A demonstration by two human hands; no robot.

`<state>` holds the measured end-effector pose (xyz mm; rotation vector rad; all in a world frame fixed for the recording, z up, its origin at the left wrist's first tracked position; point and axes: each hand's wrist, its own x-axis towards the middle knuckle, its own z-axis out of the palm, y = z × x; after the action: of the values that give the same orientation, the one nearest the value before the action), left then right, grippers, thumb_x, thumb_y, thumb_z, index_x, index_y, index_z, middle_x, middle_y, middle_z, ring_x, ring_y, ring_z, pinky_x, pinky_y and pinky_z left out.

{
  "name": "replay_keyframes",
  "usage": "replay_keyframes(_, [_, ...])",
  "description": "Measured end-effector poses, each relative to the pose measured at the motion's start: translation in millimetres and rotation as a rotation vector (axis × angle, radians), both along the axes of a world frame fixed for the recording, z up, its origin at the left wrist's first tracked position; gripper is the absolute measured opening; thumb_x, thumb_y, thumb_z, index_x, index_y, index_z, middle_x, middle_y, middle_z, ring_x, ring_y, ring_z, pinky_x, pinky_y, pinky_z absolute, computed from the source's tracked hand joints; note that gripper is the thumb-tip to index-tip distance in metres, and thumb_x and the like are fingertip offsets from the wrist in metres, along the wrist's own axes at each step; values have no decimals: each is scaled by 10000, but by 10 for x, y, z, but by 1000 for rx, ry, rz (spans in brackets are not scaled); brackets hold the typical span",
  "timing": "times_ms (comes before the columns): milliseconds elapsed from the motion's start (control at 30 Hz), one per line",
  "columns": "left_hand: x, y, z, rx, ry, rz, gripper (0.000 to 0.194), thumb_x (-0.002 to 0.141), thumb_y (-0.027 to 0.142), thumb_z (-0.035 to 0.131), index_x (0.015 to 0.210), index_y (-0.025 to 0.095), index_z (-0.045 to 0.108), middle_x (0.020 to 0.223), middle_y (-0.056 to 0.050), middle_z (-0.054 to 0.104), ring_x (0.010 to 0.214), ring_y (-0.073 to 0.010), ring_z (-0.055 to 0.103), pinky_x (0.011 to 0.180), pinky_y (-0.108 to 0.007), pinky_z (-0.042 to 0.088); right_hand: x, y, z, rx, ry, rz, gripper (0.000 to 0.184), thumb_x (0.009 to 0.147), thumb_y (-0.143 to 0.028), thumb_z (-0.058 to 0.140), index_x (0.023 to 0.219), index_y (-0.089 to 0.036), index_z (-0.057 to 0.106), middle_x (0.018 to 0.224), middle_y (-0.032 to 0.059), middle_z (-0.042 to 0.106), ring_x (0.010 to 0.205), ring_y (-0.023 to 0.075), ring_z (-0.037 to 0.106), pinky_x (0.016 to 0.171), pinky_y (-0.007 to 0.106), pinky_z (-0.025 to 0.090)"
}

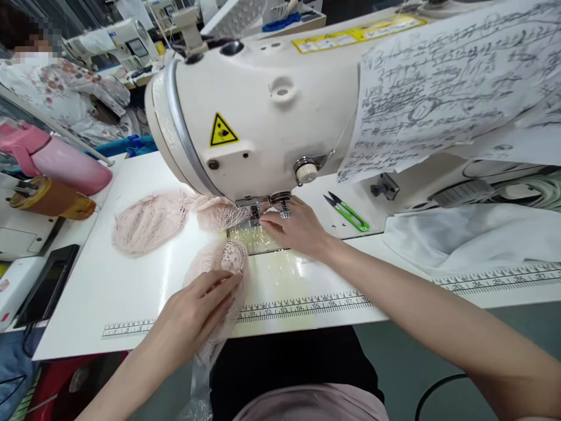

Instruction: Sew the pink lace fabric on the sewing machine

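A pale pink lace piece (pixel 234 254) lies bunched at the front of the sewing machine's (pixel 249 99) needle area, trailing over the table edge. My left hand (pixel 199 307) is closed on this lace, its fingers together. More pink lace (pixel 151 222) stretches leftward across the tabletop from the presser foot (pixel 254 215). Just right of the foot is my right hand (pixel 300 228), with bent fingers and thumb close together. The machine head partly covers those fingertips, so whatever they pinch is hidden.
Green-handled thread snips (pixel 349 213) lie right of my right hand. White cloth (pixel 473 237) rests farther right. A ruler strip (pixel 302 307) runs along the front edge. A pink bottle (pixel 65 158), an amber cup (pixel 56 199) and a dark phone (pixel 48 283) stand left. Another person (pixel 61 96) sits behind.
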<state>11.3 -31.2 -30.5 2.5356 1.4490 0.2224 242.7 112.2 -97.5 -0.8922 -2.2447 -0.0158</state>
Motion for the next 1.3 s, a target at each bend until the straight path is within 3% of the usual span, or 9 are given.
replay_keyframes(100, [110, 166, 9, 73, -49, 94, 317, 976, 264, 395, 1237, 248, 574, 1214, -59, 610, 1028, -183, 635, 815, -273, 525, 7, -2, 11, -34, -12, 6, 329, 967, -262, 437, 818, -186, 721, 963, 60, 701, 884, 182, 583, 833, 349, 459])
replay_keyframes(200, [159, 431, -6, 215, 117, 276, 334, 930, 389, 471, 1175, 198, 596, 1115, -115, 640, 960, -275, 620, 699, -354, 490, 13, -6, 21, -50, -30, -7, 333, 971, -274, 432, 848, -196, 731, 933, 60, 698, 891, 187, 576, 842, 351, 448])
replay_keyframes(367, [230, 687, -34, 49, 93, 301, 264, 863, 459, 537, 797, 203, 542, 770, -40, 596, 753, -235, 553, 617, -334, 385, 25, -4, 43, -38, 0, 34, 281, 965, -356, 482, 914, -216, 720, 973, 34, 706, 912, 180, 585, 882, 344, 431])
replay_keyframes(533, [418, 700, 18, -150, -99, 379, 210, 849, 389, 515, 747, 224, 434, 665, 31, 498, 586, -156, 482, 532, -275, 314, 6, -105, 140, -85, 61, 132, 347, 898, -510, 559, 1024, -200, 649, 905, 15, 714, 803, 166, 617, 880, 346, 405])
replay_keyframes(600, [490, 727, 43, -217, -109, 402, 140, 826, 327, 521, 771, 230, 435, 609, 53, 464, 527, -141, 442, 507, -270, 281, -9, -167, 183, -177, 77, 174, 299, 877, -441, 589, 1040, -189, 584, 870, -5, 705, 769, 158, 623, 854, 331, 400])
replay_keyframes(667, [528, 772, 63, -239, -99, 405, 91, 811, 279, 519, 787, 233, 445, 595, 56, 468, 516, -138, 438, 499, -270, 270, -21, -211, 206, -245, 49, 204, 153, 860, -237, 540, 1006, -190, 534, 851, -13, 689, 739, 147, 614, 801, 307, 394])
replay_keyframes(833, [451, 866, 102, -274, -65, 391, 197, 798, 388, 578, 809, 237, 451, 601, 58, 479, 504, -130, 425, 491, -276, 250, -33, -210, 164, -267, -16, 241, 206, 814, -60, 418, 915, -210, 517, 837, -10, 675, 717, 144, 597, 721, 284, 370])
replay_keyframes(1067, [244, 909, 96, -325, -185, 372, 208, 859, 434, 517, 841, 228, 498, 693, 25, 555, 605, -143, 493, 544, -267, 324, -24, -181, 131, -136, -33, 285, 241, 901, -82, 393, 873, -193, 605, 913, -8, 687, 706, 122, 586, 735, 297, 388])
replay_keyframes(1300, [231, 1207, -38, -138, -92, 370, 213, 832, 428, 560, 809, 226, 623, 601, 17, 515, 571, -160, 493, 521, -265, 293, 68, -73, 128, 131, -113, 232, 255, 946, -227, 470, 805, -211, 682, 1000, -40, 707, 800, 140, 590, 824, 324, 389])
